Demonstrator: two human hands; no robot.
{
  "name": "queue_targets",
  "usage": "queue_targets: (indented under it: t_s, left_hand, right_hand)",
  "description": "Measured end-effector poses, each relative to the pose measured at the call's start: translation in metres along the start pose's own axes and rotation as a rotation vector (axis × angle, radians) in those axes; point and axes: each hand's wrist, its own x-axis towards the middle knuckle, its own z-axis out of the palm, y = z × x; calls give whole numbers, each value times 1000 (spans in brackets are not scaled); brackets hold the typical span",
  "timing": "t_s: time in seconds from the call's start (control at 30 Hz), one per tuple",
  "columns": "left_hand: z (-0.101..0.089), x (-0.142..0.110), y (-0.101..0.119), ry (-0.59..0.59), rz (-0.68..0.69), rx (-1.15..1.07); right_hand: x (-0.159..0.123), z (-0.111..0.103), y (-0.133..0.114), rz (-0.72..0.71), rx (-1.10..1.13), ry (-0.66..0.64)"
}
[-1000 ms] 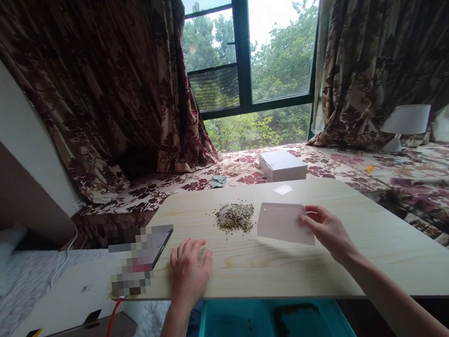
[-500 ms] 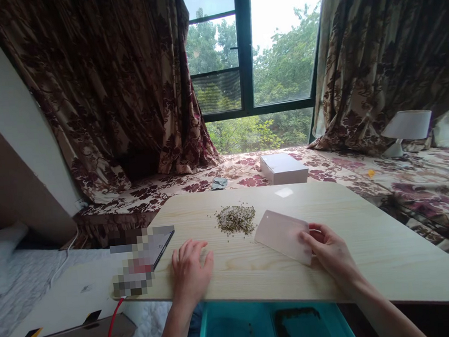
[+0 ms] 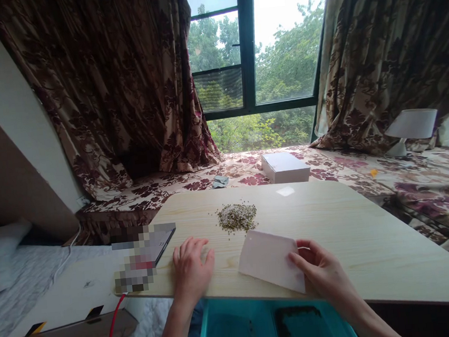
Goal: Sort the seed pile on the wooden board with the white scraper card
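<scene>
My right hand (image 3: 323, 267) pinches the right edge of a translucent white plastic scraper (image 3: 271, 259) between thumb and fingers. The scraper is tilted over the near part of the wooden table (image 3: 375, 249), its upper left corner just below a pile of small green beans and white grains (image 3: 237, 217). Some beans lie scattered around that pile. Fingers spread, my left hand (image 3: 193, 267) rests on the table left of the scraper and holds nothing. Below the table's front edge shows a turquoise two-part bin (image 3: 240, 331), with dark residue in its right compartment.
A partly blurred phone-like device (image 3: 162, 240) lies at the table's left edge, with a red cable (image 3: 111, 327) hanging down. Behind the table, a white box (image 3: 286, 168), a grey cloth (image 3: 220, 181) and a lamp (image 3: 413, 124) stand on the flower-patterned window seat.
My right hand has drawn the scraper toward me and to the left, away from the right side of the pile. The left hand stays in place on the table.
</scene>
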Motion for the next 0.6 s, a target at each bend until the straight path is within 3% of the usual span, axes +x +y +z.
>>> queue_targets:
  t_s: [0.23,0.47,0.6]
  left_hand:
    - [-1,0,0,8,14,-5]
    - [-2,0,1,6,2,0]
    - [-2,0,1,-1,-1,-3]
  right_hand:
    - [-22,16,-10,-7,-28,-122]
    - [14,-8,-22,-130,-58,176]
    - [32,-20,-19,-111,-75,253]
